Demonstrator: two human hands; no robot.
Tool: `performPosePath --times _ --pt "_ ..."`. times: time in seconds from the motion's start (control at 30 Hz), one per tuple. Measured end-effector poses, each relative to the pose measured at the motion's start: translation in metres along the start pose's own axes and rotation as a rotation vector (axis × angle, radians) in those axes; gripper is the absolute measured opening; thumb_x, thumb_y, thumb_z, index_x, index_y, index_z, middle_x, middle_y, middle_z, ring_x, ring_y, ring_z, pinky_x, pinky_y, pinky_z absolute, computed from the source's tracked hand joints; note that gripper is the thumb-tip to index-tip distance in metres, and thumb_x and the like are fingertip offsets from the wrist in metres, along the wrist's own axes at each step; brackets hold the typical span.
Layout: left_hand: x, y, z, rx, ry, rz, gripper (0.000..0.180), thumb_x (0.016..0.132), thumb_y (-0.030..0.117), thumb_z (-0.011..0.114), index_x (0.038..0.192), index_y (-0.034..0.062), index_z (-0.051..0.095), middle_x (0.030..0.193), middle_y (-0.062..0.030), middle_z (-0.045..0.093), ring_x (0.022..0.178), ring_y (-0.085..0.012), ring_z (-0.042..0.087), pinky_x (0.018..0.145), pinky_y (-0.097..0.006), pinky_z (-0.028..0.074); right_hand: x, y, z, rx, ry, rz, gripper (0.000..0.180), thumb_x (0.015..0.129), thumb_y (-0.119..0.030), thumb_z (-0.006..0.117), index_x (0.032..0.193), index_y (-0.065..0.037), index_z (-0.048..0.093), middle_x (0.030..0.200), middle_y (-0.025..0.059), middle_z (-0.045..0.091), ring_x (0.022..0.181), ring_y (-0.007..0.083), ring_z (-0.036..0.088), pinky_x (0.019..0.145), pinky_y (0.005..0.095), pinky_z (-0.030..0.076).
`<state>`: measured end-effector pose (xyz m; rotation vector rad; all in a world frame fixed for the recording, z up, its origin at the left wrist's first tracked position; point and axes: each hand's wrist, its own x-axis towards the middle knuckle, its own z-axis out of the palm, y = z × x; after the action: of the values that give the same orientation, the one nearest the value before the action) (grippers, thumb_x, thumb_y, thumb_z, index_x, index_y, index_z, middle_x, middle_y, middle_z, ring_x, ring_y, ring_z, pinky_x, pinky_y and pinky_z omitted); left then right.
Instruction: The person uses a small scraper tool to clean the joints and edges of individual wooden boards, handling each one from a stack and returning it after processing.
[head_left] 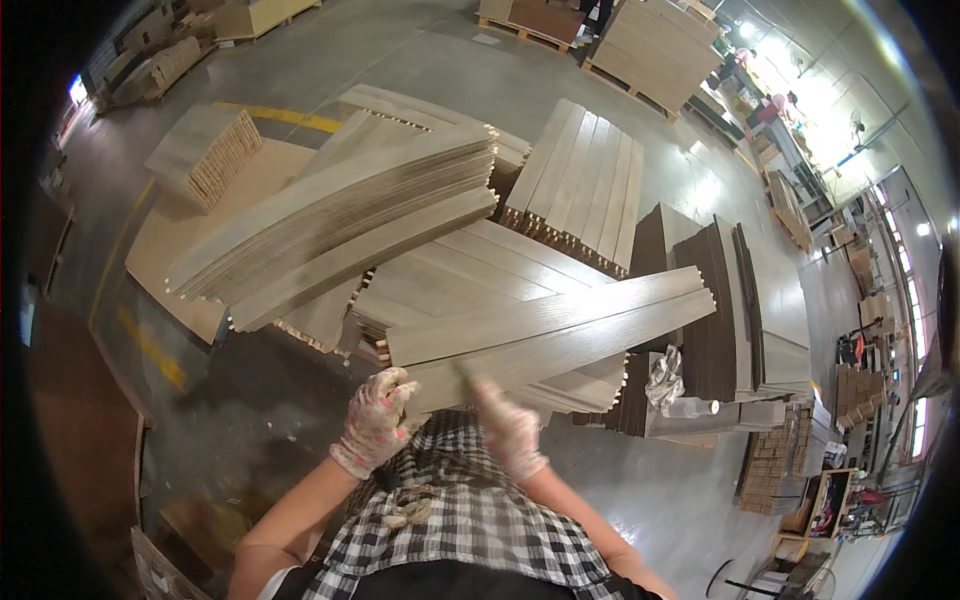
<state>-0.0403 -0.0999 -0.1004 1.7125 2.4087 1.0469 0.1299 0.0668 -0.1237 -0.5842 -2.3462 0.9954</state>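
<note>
Two long grey wood-grain planks (pixel 560 330) lie side by side before me, slanting up to the right across a stack of similar planks (pixel 455 275). At their near left corner is my left hand (pixel 378 422), in a pale glove with pink spots, its fingers curled closed. Whether it grips the plank edge or something small is hidden. My right hand (pixel 510 430), gloved alike, is over the near edge of the front plank and smeared by motion. A thin dark thing (pixel 463 378) sticks out from its fingers, too blurred to name.
Fanned planks (pixel 340 220) are piled at the left, with another stack (pixel 580 175) behind. Dark-edged panels (pixel 760 300) stand at the right, beside crumpled clear plastic (pixel 665 378) and a bottle (pixel 690 407). A brown board (pixel 85 400) borders the left. Pallets and people are farther back.
</note>
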Motion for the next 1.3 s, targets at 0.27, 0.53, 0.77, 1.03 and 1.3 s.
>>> performPosePath --times 0.27,0.53,0.77,1.03,1.3 --pt "-0.013 -0.016 0.006 -0.344 0.064 -0.039 0.034 0.076 0.023 0.076 0.096 0.0060 0.054 0.105 -0.0129 0.055 0.098 -0.0326 0.056 0.081 -0.039 0.049 0.004 -0.021 0.010 -0.306 0.008 0.014 0.060 0.085 -0.002 0.056 0.142 -0.009 0.039 0.102 0.0101 0.067 0.062 0.0143 0.063 0.051 0.0287 0.051" --pt "-0.026 -0.027 0.012 -0.625 0.165 -0.242 0.024 0.079 0.009 0.073 0.094 0.0042 0.055 0.102 -0.0109 0.057 0.095 -0.0244 0.058 0.085 -0.033 0.046 0.000 -0.035 0.011 -0.303 0.079 0.279 0.053 0.086 -0.007 0.058 0.138 -0.012 0.047 0.104 0.0113 0.069 0.074 0.0071 0.063 0.055 0.0252 0.050" --pt "-0.035 -0.024 0.024 -1.105 0.216 -0.481 0.019 0.085 0.004 0.068 0.099 0.0031 0.055 0.099 -0.0016 0.057 0.090 -0.0098 0.054 0.083 -0.024 0.046 0.001 -0.057 0.035 -0.115 0.044 -0.026 0.061 0.087 0.002 0.049 0.143 -0.016 0.037 0.086 0.0074 0.070 0.061 0.0146 0.065 0.047 0.0304 0.050" --pt "-0.040 -0.026 0.034 -1.181 0.186 -0.513 0.009 0.086 0.001 0.064 0.091 0.0023 0.057 0.095 -0.0028 0.055 0.088 -0.0104 0.054 0.080 -0.027 0.047 -0.011 -0.079 0.056 0.004 -0.145 0.022 0.067 0.079 0.008 0.056 0.140 -0.018 0.046 0.079 -0.0017 0.065 0.053 0.0087 0.053 0.041 0.0229 0.042" --pt "-0.035 -0.025 0.027 -0.969 0.162 -0.437 0.006 0.087 0.006 0.064 0.090 0.0028 0.061 0.102 -0.0035 0.056 0.095 -0.0117 0.055 0.086 -0.028 0.044 -0.011 -0.065 0.054 -0.224 -0.104 -0.133 0.058 0.082 0.004 0.055 0.138 -0.007 0.046 0.110 0.0124 0.067 0.084 0.0150 0.067 0.067 0.0290 0.054"
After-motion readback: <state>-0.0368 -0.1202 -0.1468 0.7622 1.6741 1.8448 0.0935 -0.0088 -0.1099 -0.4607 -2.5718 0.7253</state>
